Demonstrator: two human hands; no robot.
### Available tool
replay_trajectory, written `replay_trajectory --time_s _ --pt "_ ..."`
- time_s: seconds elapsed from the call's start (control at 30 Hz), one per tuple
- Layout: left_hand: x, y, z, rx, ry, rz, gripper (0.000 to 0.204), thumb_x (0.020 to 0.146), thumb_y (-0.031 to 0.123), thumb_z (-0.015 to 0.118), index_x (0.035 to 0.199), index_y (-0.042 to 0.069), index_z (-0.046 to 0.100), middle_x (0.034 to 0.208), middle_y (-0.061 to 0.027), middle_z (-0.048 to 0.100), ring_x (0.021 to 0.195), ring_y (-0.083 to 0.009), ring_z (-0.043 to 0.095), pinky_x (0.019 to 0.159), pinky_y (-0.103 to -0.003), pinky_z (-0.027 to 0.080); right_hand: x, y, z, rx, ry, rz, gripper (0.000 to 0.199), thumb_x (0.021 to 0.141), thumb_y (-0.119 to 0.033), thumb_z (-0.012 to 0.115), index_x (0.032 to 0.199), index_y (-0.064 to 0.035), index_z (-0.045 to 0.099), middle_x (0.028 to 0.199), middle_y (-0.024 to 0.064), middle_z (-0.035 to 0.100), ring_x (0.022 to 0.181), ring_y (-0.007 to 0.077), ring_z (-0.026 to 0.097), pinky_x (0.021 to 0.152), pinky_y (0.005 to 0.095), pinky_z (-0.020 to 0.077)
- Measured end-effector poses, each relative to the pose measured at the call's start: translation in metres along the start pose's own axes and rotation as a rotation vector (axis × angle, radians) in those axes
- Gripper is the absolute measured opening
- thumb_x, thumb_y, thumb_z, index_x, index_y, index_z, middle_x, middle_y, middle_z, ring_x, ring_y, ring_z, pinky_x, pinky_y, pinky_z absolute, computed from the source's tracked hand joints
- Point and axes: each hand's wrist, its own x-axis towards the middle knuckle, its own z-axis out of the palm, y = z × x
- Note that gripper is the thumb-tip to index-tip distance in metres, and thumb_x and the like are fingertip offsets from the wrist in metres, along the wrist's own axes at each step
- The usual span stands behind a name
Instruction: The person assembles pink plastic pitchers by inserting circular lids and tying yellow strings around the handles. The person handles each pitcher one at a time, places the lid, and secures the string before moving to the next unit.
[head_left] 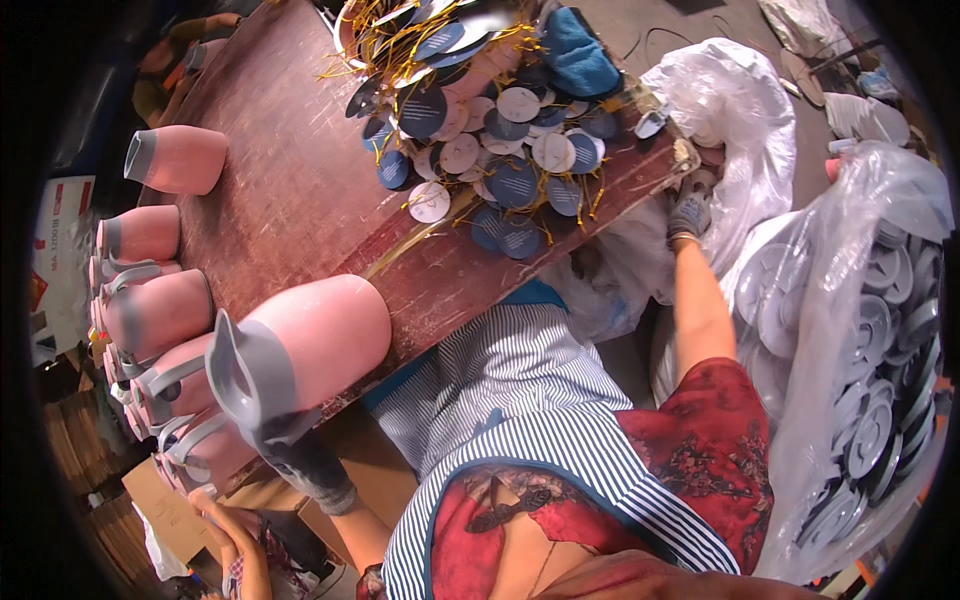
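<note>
A pink jug [318, 335] with a grey spout and handle lies tipped on its side at the table's near left edge. My left hand [308, 472], in a dark grey glove, is closed at its handle; the fingers partly blend into the grey plastic. Off to the right, my right hand [690, 210], gloved in grey, reaches past the table corner into a white plastic bag [752, 100]. Its fingers look curled among pinkish round pieces, but what they hold is hidden.
Round blue and white tags [515, 185] with gold strings heap on the red-brown table [290, 150], beside a blue cloth [582, 55]. Several pink jugs [160, 310] line the left edge. A clear bag [800, 400] of grey lids stands right. Other people's arms [235, 550] show at left.
</note>
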Motion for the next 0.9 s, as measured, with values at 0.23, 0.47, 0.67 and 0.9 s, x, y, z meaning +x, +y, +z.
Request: replay_trajectory --time_s 0.23,0.47,0.67,0.9 --pt "-0.010 0.051 0.037 0.265 0.169 0.212 0.045 0.095 0.034 0.059 0.122 -0.002 0.063 0.089 -0.0018 0.058 0.075 -0.0093 0.051 0.064 -0.025 0.045 -0.098 -0.021 -0.107 1.718 0.638 0.149 0.041 0.099 -0.018 0.060 0.134 0.0026 0.055 0.121 0.0041 0.063 0.105 0.0151 0.058 0.085 0.0283 0.0481" --pt "-0.026 0.094 0.033 0.041 -0.450 -0.019 0.044 0.080 0.019 0.077 0.117 -0.004 0.065 0.102 -0.0106 0.070 0.094 -0.0166 0.065 0.089 -0.032 0.051 -0.191 -0.119 -0.386 1.247 -0.202 -1.219 0.039 0.096 -0.015 0.063 0.132 -0.0004 0.058 0.129 0.0158 0.064 0.115 0.0287 0.062 0.099 0.0374 0.0482" --pt "-0.050 0.065 0.006 -0.252 -0.630 -0.199 0.048 0.081 0.020 0.078 0.119 -0.004 0.063 0.105 -0.0084 0.070 0.098 -0.0142 0.064 0.091 -0.030 0.050 -0.225 -0.211 -0.417 0.968 -0.376 -1.833 0.035 0.091 -0.016 0.068 0.126 -0.0075 0.066 0.138 0.0148 0.058 0.120 0.0327 0.059 0.100 0.0401 0.0483" --pt "-0.055 0.043 -0.009 -0.284 -0.603 -0.283 0.032 0.088 0.018 0.072 0.112 -0.001 0.064 0.090 -0.0009 0.066 0.080 -0.0055 0.056 0.072 -0.023 0.047 -0.269 -0.216 -0.391 1.099 -0.550 -1.853 0.055 0.094 -0.040 0.058 0.138 -0.0066 0.055 0.139 0.0189 0.057 0.132 0.0383 0.050 0.109 0.0472 0.0385"
